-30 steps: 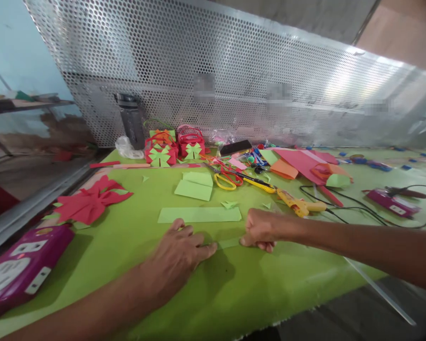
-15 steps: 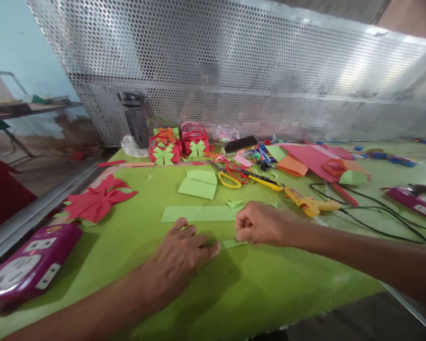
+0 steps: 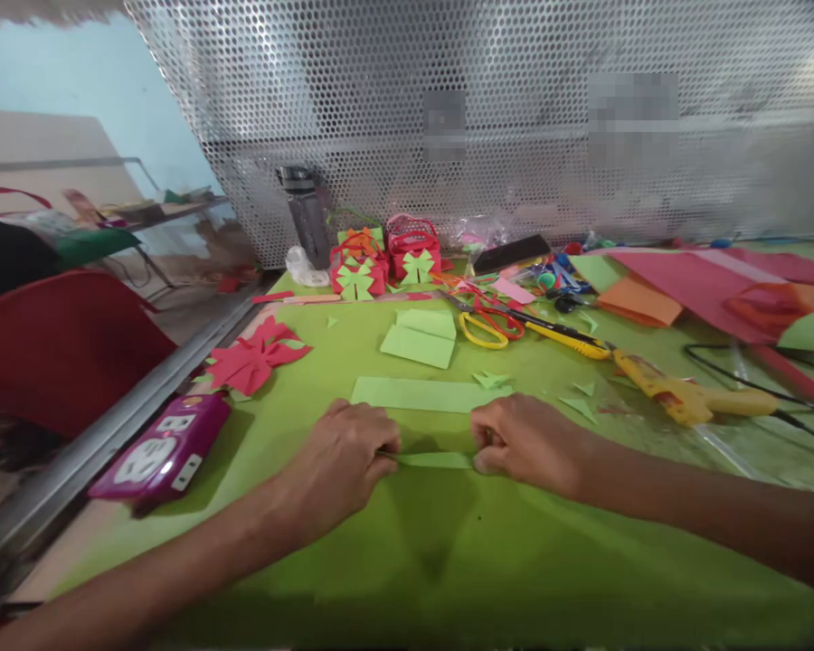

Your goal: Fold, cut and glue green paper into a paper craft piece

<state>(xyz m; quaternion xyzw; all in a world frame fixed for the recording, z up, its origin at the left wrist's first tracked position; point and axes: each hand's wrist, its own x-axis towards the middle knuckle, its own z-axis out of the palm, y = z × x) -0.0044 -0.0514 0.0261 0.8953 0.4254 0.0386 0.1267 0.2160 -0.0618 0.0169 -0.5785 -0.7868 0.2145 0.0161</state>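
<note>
A narrow green paper strip stretches between my two hands, just above or on the green table cover. My left hand pinches its left end between thumb and fingers. At the other end, my right hand has its fingers curled and closed on the strip. Beyond them lies a wider flat green paper strip, with small green paper scraps at its right end. A creased green paper piece rests farther back.
Yellow-handled scissors, a yellow utility knife and a yellow glue gun lie to the right. At left are a red paper flower and a purple power strip. Small red paper bags and a bottle stand behind.
My left hand has gone from resting with fingers extended near the strip to pinching its left end. The strip is now held at both ends. The camera view has shifted left.
</note>
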